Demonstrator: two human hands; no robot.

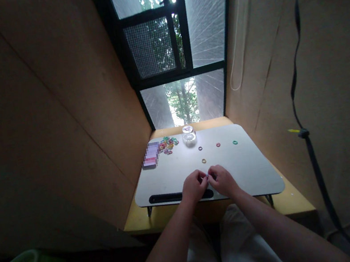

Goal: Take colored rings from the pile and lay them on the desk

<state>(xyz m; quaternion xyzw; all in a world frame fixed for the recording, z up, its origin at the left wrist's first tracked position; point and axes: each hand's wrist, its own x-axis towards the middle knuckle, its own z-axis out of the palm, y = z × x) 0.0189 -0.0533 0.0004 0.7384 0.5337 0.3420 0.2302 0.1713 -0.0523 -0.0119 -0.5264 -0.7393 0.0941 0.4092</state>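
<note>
Near the front edge of the white lap table [250,176], my left hand [195,186] and my right hand [222,180] meet fingertip to fingertip. Both are closed in a pinch around something tiny, mostly hidden by the fingers. Just beyond them lies a yellow ring [204,161], like a small hair tie. Farther back, a dark purple ring [200,148], a red ring [218,144] and a green ring [235,142] are spaced out in a row. A loose pile of coloured rings [168,145] sits at the back left.
A clear round container [189,139] stands at the back, with what looks like its lid [187,129] behind. Left of the pile is a blurred-out flat object [151,155]. A black slot [164,198] runs along the front edge. Walls flank the table, and a black cable [314,160] hangs at right.
</note>
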